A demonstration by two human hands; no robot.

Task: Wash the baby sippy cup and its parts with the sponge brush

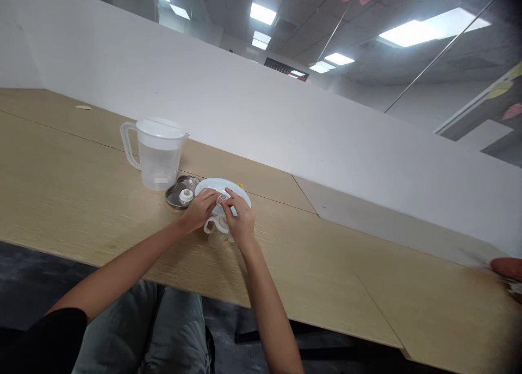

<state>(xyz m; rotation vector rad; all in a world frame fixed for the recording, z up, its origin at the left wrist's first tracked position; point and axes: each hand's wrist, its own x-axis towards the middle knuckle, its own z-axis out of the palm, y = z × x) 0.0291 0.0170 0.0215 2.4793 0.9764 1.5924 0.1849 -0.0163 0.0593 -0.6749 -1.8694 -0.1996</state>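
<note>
My left hand (pixel 200 208) and my right hand (pixel 240 219) meet over a white plate (pixel 212 186) on the wooden table (pixel 81 189). Both pinch a small round translucent piece (pixel 222 199) between their fingertips. Just below the hands sits a small clear cup with white side handles (pixel 216 230), partly hidden by my right hand. Left of the plate lies a round metal lid (pixel 176 192) with a white ring part (pixel 186 195) on it.
A translucent plastic jug (pixel 157 151) with a lid and handle stands behind the metal lid. A white partition wall (pixel 261 107) runs along the table's far edge. A blurred reddish object (pixel 508 268) shows at the far right edge.
</note>
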